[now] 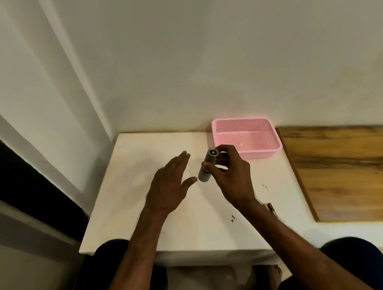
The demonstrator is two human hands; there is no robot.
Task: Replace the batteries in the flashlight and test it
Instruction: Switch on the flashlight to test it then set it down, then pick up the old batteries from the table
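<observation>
Right hand (pixel 235 178) grips the grey cylindrical flashlight (pixel 207 167), tilted, round end up; left hand (pixel 170 186) flat, fingers straight, holding nothing.

- pink mesh basket (pixel 239 126) is set at the back of the white tabletop (pixel 125 202), against the wall (pixel 198 58)
- wood-grain panel (pixel 359 166) is laid just right of the tabletop, near the basket
- small dark specks (pixel 233 217) are scattered on the tabletop's front right
- dark frame (pixel 6 174) is seen far left
</observation>
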